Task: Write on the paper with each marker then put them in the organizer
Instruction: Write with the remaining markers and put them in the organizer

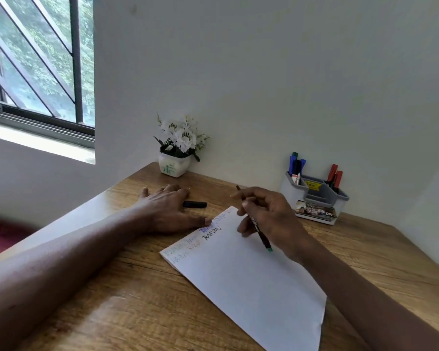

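Green-ended marker (260, 233), pinched by the right hand (269, 216), slants over the paper (251, 282), green end below the fingers (left hand (167, 211) lies flat, relaxed).

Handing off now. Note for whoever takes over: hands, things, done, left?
Left hand: flat on table, thumb at paper corner.
Right hand: grips green-tipped marker over paper.
Organizer: several markers already in. Short black piece, marker or cap, lies by left hand.
Done: several words on paper.
Left: probably write with held marker, stow it, handle black piece.
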`<state>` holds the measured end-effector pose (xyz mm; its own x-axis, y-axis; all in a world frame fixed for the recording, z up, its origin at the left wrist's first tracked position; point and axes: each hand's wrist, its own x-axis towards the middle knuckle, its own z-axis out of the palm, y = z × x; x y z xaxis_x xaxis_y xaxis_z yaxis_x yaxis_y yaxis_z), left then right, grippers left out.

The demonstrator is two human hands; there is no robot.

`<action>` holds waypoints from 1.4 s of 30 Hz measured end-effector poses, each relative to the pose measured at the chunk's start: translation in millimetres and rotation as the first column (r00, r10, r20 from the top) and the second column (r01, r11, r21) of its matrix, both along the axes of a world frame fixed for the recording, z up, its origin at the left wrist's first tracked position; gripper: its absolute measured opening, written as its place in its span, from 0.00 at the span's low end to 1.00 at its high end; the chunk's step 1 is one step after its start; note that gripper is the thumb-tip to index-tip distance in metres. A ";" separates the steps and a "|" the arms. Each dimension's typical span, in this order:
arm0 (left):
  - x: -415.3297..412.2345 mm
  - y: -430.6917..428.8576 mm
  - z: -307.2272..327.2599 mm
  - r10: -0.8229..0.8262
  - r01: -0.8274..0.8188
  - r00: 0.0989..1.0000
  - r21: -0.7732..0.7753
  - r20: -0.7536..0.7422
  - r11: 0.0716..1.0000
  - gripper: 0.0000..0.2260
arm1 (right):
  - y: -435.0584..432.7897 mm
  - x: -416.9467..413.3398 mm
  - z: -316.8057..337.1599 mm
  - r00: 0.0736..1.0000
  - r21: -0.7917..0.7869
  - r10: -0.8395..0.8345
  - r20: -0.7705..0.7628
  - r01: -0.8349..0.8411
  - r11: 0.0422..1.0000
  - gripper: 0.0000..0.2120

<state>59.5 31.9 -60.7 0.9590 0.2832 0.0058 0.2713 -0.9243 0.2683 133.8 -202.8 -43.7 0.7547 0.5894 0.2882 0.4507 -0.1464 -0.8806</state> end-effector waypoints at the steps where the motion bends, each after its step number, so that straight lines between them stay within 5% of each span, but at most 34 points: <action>1: -0.1 -0.5 0.6 0.000 0.000 1.000 0.001 -0.004 1.000 0.50 | 1.1 1.8 0.6 0.989 0.079 0.030 -0.144 -0.019 0.997 0.15; 3: -0.3 -0.2 1.0 -0.002 0.002 1.000 -0.004 -0.014 1.000 0.49 | 2.3 7.4 -1.8 0.924 0.220 0.129 -0.359 -0.051 0.974 0.18; 5: -0.3 0.7 0.9 -0.005 0.005 1.000 -0.009 -0.015 1.000 0.49 | 1.5 12.1 -7.3 0.900 0.260 0.195 -0.390 -0.095 0.961 0.18; 13: 0.8 0.8 1.2 -0.014 0.014 1.000 -0.011 -0.014 1.000 0.48 | 10.1 4.1 -18.4 0.997 0.021 0.058 -0.054 -0.057 0.998 0.14; 16: 0.7 0.9 0.4 -0.021 0.021 1.000 -0.010 -0.001 1.000 0.47 | 10.7 1.6 -16.3 0.996 0.017 0.033 -0.083 -0.032 0.999 0.18; 20: 1.8 1.2 0.7 -0.017 0.017 1.000 -0.017 -0.001 1.000 0.47 | 11.6 1.2 -13.3 0.997 -0.023 0.021 -0.081 -0.023 0.999 0.06; 28: 1.3 0.2 1.8 -0.007 0.007 1.000 -0.029 0.005 1.000 0.47 | 13.9 9.5 -8.8 0.983 -0.097 0.018 -0.181 -0.036 0.995 0.05; 33: -0.2 -0.6 1.2 -0.005 0.006 1.000 -0.034 0.016 0.999 0.47 | 22.1 2.5 -16.7 0.997 -0.097 -0.070 0.027 0.072 0.993 0.08; 42: 0.9 0.0 1.4 -0.005 0.005 1.000 -0.038 0.008 0.999 0.46 | 22.9 3.9 -19.8 0.986 -0.126 -0.061 0.153 0.080 0.989 0.11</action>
<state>60.4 31.9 -59.3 0.9605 0.2783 0.0027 0.2642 -0.9149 0.3051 137.7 -179.9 -63.5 0.7502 0.5765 0.3238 0.5593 -0.2922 -0.7757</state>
